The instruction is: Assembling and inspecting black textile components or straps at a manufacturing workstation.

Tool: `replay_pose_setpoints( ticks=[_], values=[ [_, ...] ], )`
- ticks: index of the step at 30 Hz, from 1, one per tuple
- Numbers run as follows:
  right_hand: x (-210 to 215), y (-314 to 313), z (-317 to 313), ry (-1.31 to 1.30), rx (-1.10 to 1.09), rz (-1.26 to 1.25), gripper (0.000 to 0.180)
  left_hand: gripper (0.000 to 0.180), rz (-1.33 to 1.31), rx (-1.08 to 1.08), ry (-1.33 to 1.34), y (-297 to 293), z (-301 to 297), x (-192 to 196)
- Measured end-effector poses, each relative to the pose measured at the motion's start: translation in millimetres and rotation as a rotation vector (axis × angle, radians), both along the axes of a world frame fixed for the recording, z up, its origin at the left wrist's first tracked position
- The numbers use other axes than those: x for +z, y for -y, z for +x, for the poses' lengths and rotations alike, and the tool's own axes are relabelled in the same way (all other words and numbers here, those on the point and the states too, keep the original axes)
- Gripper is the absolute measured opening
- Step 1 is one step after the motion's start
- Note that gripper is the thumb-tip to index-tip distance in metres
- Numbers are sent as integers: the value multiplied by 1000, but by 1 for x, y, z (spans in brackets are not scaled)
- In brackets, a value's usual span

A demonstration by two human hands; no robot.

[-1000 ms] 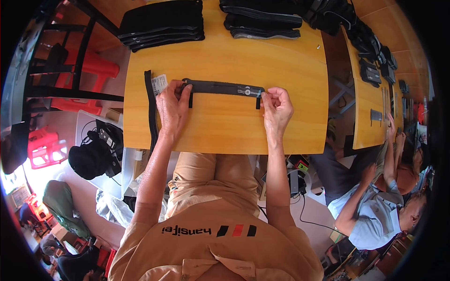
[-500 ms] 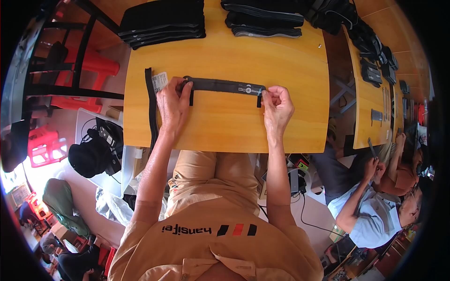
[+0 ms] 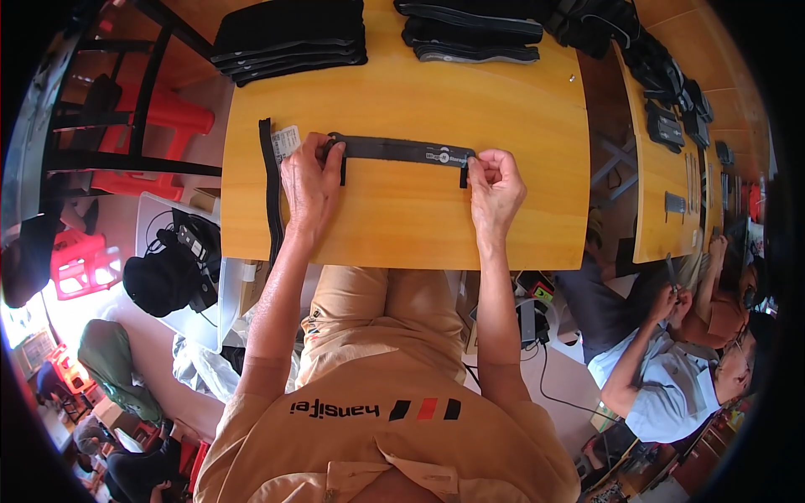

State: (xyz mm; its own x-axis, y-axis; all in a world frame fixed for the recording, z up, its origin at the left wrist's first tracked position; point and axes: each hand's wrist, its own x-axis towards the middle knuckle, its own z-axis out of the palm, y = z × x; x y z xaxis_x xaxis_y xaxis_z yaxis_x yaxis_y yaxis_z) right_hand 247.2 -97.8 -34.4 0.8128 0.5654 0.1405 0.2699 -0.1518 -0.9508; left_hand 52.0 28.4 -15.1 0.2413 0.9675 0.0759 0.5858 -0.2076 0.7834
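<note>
A dark grey fabric strap [image 3: 390,150] with pale print near its right end is stretched level between my two hands over the wooden table [image 3: 402,226]. My left hand [image 3: 312,172] pinches its left end, and my right hand [image 3: 493,186] pinches its right end between thumb and fingers. Short black tabs hang down at both ends, beside my fingers. Left of my left hand lies a long narrow black strap [image 3: 270,184], running toward the table's near edge. A white printed label [image 3: 288,141] sits beside that strap, partly behind my left hand.
Folded black straps are stacked at the far left [image 3: 289,38] and far right [image 3: 470,32] of the table. A white bin [image 3: 168,220] holding black items stands at the left. Another person [image 3: 654,377] works at a second table [image 3: 658,197] on the right.
Both hands keep their pinch on the grey strap, with hardly any movement. The co-worker's hands on the right have shifted slightly.
</note>
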Motion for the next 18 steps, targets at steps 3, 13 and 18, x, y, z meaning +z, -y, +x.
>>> replay_pose_setpoints(
  ticks=[3, 13, 18],
  values=[
    [1, -1, -1, 14, -2, -5, 12, 20, -9, 6, 14, 0, 0, -1],
    [2, -1, -1, 104, -10, -41, 12, 19, 0, 2, -13, -2, 2, -1],
    [4, -1, -3, 107, -7, -42, 11, 19, 19, -8, -27, 0, 1, 1]
  ],
)
